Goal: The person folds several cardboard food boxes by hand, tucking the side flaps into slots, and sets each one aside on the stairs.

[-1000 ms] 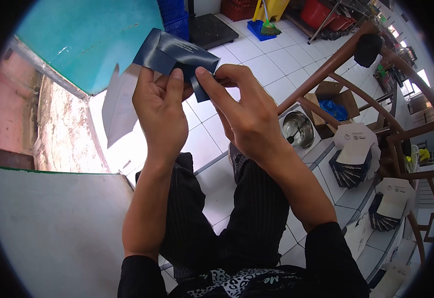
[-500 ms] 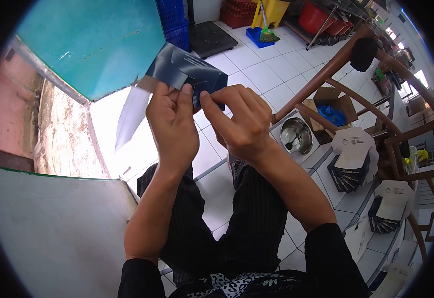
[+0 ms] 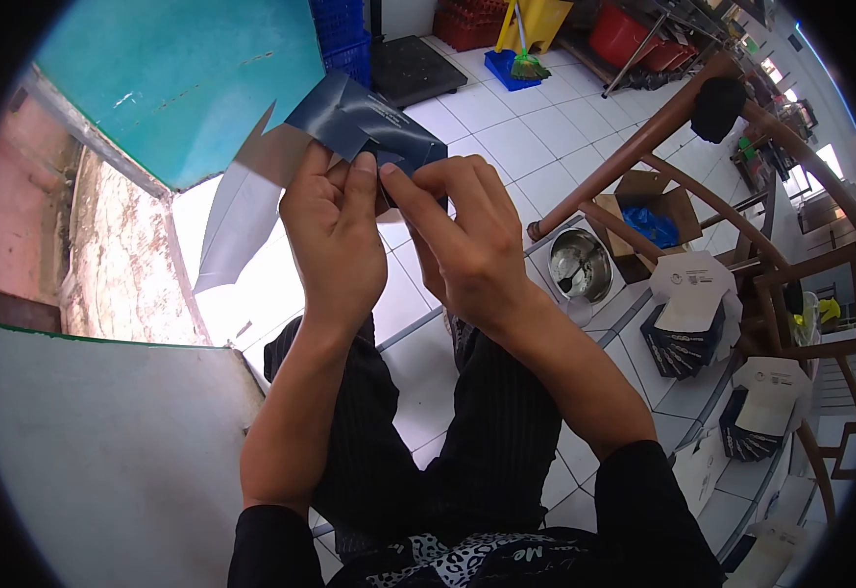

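A glossy dark blue card sheet (image 3: 349,110) with folded flaps is held up in front of me. A pale grey-white part of it (image 3: 239,220) hangs down at its left. My left hand (image 3: 338,235) pinches the lower edge between thumb and bent fingers. Close beside it, my right hand (image 3: 467,220) grips the lower right part of the card, thumb and index finger near my left thumb. The fingers behind the card are hidden.
Fanned stacks of dark blue and white cards (image 3: 687,318) (image 3: 763,416) lie on the tiles at right. Nearby are a metal bowl (image 3: 594,265), a cardboard box (image 3: 678,206) with blue plastic, and a brown chair frame (image 3: 634,137). A teal panel (image 3: 183,78) stands upper left.
The card's pale part has swung out to the left and shows more fully. Both hands have shifted slightly left and remain on the card.
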Tool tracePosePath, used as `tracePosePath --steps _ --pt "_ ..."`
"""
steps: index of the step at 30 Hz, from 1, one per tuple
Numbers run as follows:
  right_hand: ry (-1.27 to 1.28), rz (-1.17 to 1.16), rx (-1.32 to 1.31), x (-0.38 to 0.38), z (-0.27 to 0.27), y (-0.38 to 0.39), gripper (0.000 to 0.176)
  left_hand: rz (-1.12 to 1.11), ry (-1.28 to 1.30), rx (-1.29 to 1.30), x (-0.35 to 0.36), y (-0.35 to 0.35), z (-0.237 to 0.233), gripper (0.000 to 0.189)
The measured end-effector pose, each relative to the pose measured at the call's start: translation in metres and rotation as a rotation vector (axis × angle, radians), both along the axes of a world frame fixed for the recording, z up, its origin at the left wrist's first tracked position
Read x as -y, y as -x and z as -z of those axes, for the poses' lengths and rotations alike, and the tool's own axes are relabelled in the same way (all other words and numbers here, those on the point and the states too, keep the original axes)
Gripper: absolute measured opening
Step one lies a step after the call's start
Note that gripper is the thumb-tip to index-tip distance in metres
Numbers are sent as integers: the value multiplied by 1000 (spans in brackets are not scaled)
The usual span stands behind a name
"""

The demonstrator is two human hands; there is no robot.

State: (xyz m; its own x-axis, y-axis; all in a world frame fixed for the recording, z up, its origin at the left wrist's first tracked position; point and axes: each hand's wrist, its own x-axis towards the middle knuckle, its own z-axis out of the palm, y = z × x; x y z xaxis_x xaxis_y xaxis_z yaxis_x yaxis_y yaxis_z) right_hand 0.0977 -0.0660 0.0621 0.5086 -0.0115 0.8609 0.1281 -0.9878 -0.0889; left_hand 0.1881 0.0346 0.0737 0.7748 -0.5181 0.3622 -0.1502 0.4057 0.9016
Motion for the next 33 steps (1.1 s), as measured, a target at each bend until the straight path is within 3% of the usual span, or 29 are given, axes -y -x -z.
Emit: tracePosePath --steps 12,17,18,20,23,25,26,28,30,33 --pt "-12 12 62 9 -6 -6 21 -35 -41 84 7 13 3 21" --pt "-285 -30 -9 19 -14 -5 16 30 -244 241 0 6 12 32" --pt "-376 -40 -28 23 -15 -4 16 69 -168 187 2 9 13 34" --pt "-282 -58 9 38 -16 -7 17 64 -200 252 2 12 12 32" --pt "-388 -96 -156 54 -12 0 23 36 -365 353 0 14 18 30" --pt "-650 -177 -399 60 -13 8 28 97 -428 396 -1 14 19 32" --pt "-623 -123 -427 53 -19 15 39 171 -416 404 -4 16 7 33" --pt "-598 -109 -409 46 -22 29 33 223 -419 417 -8 23 -12 37" --pt "-726 -192 -345 46 -18 41 33 225 -379 426 -7 35 -10 44" --pt "-1282 -275 -166 58 -6 65 39 236 -253 558 3 43 -11 61"
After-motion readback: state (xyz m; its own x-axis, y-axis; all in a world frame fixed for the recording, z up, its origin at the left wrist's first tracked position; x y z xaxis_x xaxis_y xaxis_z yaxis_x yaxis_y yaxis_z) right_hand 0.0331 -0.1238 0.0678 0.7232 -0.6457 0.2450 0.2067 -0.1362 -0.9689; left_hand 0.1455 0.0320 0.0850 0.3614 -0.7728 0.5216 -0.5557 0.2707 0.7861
